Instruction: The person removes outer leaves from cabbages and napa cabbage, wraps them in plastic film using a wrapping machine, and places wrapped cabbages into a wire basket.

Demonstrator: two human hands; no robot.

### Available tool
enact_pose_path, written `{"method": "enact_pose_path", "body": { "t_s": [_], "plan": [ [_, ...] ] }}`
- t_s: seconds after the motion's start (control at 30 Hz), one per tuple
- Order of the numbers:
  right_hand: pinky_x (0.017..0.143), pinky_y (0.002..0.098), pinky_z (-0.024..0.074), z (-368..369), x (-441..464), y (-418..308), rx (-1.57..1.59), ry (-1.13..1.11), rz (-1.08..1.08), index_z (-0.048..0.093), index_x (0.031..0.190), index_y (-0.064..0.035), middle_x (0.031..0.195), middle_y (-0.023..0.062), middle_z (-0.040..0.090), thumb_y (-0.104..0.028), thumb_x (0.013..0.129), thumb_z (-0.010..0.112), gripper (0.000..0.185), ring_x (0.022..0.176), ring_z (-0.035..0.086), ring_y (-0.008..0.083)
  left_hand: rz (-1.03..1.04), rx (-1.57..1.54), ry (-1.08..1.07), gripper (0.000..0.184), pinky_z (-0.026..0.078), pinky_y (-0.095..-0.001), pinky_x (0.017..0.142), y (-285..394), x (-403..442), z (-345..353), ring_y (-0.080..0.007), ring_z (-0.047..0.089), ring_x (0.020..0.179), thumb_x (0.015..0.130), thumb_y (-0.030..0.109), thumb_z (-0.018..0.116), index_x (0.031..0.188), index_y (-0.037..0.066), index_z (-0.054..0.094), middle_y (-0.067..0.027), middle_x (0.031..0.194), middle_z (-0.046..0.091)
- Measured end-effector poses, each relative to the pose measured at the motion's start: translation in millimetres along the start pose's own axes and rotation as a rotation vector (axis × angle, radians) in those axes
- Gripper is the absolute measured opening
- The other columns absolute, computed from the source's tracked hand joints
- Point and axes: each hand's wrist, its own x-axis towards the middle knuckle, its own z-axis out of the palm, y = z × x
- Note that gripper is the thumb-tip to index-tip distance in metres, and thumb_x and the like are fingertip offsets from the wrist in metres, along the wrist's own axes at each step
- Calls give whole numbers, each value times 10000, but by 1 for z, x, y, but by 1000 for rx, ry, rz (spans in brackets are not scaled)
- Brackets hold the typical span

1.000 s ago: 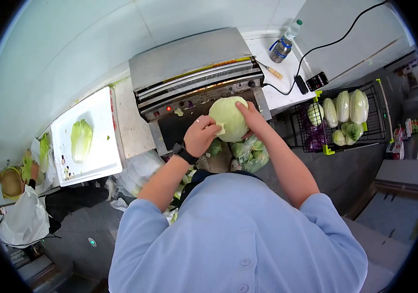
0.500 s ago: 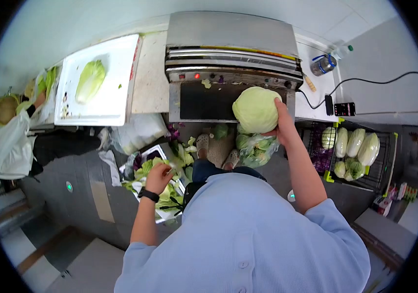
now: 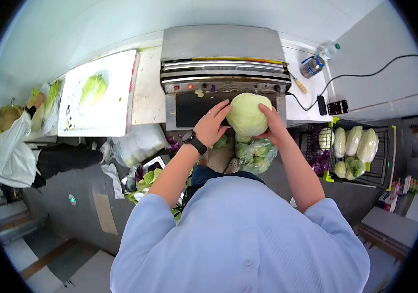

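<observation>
A round, pale green cabbage (image 3: 249, 115) is between my two hands, in front of the wrapping machine (image 3: 223, 73) with a dark plate. My right hand (image 3: 273, 128) grips its right side, the fingers curved around it. On the opposite side, my left hand (image 3: 212, 123), wearing a black watch, rests its fingers and thumb against the cabbage. A clear bag of green vegetables (image 3: 257, 157) lies below the cabbage, near my feet.
A white tray (image 3: 121, 115) with a Chinese cabbage (image 3: 93, 91) stands left. Trimmed leaves (image 3: 148, 181) lie below. At right are a wire cart (image 3: 382, 166) with wrapped cabbages, a knife (image 3: 299, 85), a bottle (image 3: 311, 67) and a phone (image 3: 337, 107). Another person (image 3: 11, 151) works far left.
My left hand has moved up and right from above the leaf pile to the cabbage. My right hand has brought the cabbage slightly left. The view has shifted a little.
</observation>
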Motion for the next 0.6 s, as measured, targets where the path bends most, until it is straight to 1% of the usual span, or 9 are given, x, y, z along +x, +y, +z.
{"method": "enact_pose_path", "body": {
  "t_s": [0.1, 0.2, 0.23, 0.33, 0.43, 0.53, 0.6],
  "plan": [
    [685, 517, 629, 0, 1, 0, 65, 24, -5, 342, 1469, -120, 1341, 142, 554, -559, 927, 635, 756, 1083, 676, 316, 87, 22, 2, 585, 501, -411, 1021, -12, 7, 15, -356, 559, 1254, 785, 19, 754, 1337, 79, 569, -137, 1390, 547],
    [674, 509, 632, 1, -2, 4, 116, 23, -5, 376, 1444, -122, 1315, 133, 572, -544, 936, 625, 705, 1060, 691, 298, 82, 60, 5, 488, 520, -416, 954, -16, 9, 14, -342, 596, 1150, 785, 21, 756, 1245, 67, 600, -125, 1278, 580],
    [679, 513, 633, -1, 1, 6, 117, 30, 3, 374, 1447, -124, 1318, 132, 579, -554, 939, 613, 707, 1071, 691, 300, 105, 35, 60, 365, 523, -423, 861, -12, 13, 13, -335, 611, 1018, 785, 21, 757, 1125, 57, 629, -117, 1107, 597],
    [677, 512, 633, -7, 13, 16, 231, 17, 68, 370, 1450, -125, 1319, 127, 584, -572, 941, 597, 714, 1085, 688, 301, 160, 18, -53, 245, 524, -421, 798, -22, 24, 5, -333, 610, 935, 800, 46, 742, 1029, 55, 656, -109, 991, 604],
    [698, 526, 632, -6, 14, 20, 271, 28, 78, 377, 1463, -139, 1332, 121, 588, -597, 938, 580, 725, 1095, 686, 299, 255, -1, 2, 144, 513, -412, 740, -22, 27, -1, -320, 604, 863, 808, 40, 722, 938, 43, 661, -105, 903, 582],
    [764, 543, 612, 0, 9, 22, 320, 45, 83, 416, 1467, -162, 1354, 104, 593, -636, 929, 558, 731, 1113, 676, 297, 237, 3, -20, 101, 510, -404, 727, -15, 12, -8, -314, 604, 850, 811, 33, 704, 900, 43, 657, -102, 890, 576],
    [814, 548, 589, 4, 5, 20, 392, 49, 109, 442, 1465, -176, 1371, 95, 591, -665, 918, 544, 741, 1140, 660, 300, 218, -29, -85, 70, 505, -417, 713, -17, -9, -7, -320, 598, 839, 821, 51, 691, 868, 61, 640, -103, 882, 569]
  ]
}}
